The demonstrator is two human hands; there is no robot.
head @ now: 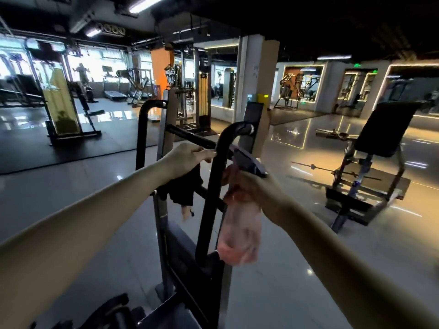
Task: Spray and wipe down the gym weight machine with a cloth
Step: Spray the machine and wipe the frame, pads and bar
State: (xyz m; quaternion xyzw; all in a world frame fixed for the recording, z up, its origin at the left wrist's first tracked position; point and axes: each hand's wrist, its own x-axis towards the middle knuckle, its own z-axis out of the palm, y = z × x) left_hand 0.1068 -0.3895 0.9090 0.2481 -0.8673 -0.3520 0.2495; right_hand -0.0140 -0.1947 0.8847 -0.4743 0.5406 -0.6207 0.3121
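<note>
The weight machine (212,198) fills the middle of the view, its black frame rising from the floor into two curved uprights joined by a crossbar. It is stood at close range, so both arms reach its nearer upright. A padded bench (380,129) is seen well apart on the right and plays no part.

A spray bottle (237,229), clear and pinkish, is held just beside that upright, its dark spray head (247,162) level with the upper bend. The nozzle appears to be turned towards the bar, probably so that the bar can be wetted from near by.

A dark cloth (183,188) hangs bunched beneath the other hand, against the left of the same upright. It is judged to be kept there so that wiping can follow spraying at once.

The left hand (187,157) is curled over the top of the cloth, fingertips at the upright's edge. The right hand (254,193) is wrapped round the bottle's neck. Whether a finger lies on the trigger cannot be told.
</note>
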